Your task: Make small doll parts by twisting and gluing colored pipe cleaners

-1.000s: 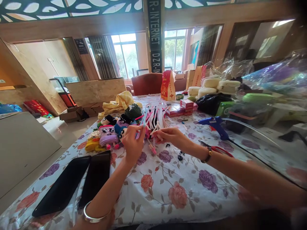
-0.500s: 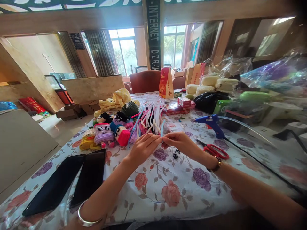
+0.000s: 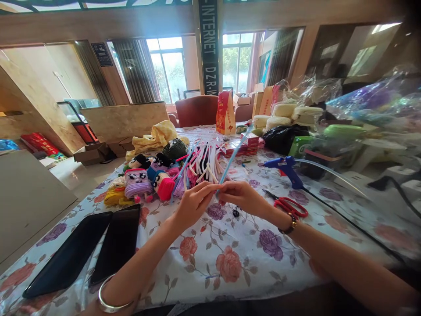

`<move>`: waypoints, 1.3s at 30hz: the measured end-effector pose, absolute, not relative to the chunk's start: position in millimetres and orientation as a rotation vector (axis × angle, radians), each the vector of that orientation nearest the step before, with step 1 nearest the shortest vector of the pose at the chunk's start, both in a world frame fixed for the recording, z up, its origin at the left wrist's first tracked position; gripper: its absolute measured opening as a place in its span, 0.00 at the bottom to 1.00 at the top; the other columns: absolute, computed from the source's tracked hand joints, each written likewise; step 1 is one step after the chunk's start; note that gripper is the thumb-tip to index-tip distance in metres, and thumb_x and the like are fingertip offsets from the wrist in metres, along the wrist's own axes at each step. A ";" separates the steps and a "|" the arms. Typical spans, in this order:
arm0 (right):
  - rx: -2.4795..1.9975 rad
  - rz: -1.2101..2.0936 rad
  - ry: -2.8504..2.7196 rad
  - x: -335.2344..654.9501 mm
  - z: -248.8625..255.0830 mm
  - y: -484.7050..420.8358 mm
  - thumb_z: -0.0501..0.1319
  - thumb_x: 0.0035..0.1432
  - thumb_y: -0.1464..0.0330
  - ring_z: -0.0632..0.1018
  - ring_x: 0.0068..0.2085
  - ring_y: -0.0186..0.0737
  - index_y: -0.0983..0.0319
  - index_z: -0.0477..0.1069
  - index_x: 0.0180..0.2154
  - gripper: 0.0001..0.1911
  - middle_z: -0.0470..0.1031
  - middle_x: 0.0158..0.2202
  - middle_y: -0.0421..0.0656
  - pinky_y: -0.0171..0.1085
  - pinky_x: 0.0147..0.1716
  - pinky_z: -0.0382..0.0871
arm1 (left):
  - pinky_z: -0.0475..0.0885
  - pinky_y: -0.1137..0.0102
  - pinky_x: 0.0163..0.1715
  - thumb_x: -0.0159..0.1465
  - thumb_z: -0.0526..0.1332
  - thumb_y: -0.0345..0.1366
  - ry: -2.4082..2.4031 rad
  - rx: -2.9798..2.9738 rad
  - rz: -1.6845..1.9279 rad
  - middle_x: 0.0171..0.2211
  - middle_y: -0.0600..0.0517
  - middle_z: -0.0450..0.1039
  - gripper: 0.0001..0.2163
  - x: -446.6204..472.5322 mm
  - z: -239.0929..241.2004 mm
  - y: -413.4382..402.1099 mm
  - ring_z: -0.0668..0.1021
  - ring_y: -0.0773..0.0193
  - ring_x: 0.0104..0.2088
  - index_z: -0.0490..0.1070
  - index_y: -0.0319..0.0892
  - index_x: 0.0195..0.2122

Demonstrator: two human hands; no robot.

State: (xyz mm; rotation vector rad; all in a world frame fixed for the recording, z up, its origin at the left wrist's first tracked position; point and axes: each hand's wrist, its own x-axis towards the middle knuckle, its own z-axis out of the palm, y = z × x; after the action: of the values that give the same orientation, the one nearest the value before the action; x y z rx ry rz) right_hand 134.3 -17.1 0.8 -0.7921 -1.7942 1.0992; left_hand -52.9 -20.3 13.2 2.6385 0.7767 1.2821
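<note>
A light blue pipe cleaner (image 3: 231, 160) rises at a slant from between my fingertips, above the table. Pinched at its lower end are my left hand (image 3: 196, 202) and my right hand (image 3: 241, 198), their fingertips touching or nearly so. Behind them lies a bundle of pipe cleaners (image 3: 208, 161) in white, pink, black and blue. Small black pieces (image 3: 236, 213) lie on the cloth below my right hand. To the right rest red-handled scissors (image 3: 291, 206) and a blue glue gun (image 3: 291, 171). My fingers hide the lowest part of the pipe cleaner.
Yarn dolls (image 3: 138, 183) sit left of the bundle. Two dark phone-like slabs (image 3: 69, 254) lie on the flowered tablecloth (image 3: 184, 281) at left. Red boxes (image 3: 249, 144), a red-and-gold bag (image 3: 225, 113) and a black plastic bag (image 3: 283, 138) stand further back. The glue gun's cord crosses the right side.
The light blue pipe cleaner now shows a much longer length above my fingers, leaning up to the right. My hands stay together in nearly the same place; the view has shifted slightly.
</note>
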 end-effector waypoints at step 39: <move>-0.888 1.161 -1.680 140.0 4.9 -14.3 0.64 0.50 0.61 0.73 0.27 0.32 0.64 0.75 0.33 0.13 0.74 0.24 0.39 0.34 0.31 0.67 | 0.66 0.71 0.28 0.64 0.53 0.27 1.200 3.248 1.211 0.29 0.53 0.74 0.08 -61.4 10.8 -12.3 0.75 0.64 0.31 0.70 0.42 0.39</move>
State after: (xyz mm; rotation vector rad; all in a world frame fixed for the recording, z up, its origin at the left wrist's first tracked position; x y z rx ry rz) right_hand 140.0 -14.3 4.9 -0.8878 -1.6798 1.1607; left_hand -61.4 -12.3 10.8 3.2481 1.2000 1.2114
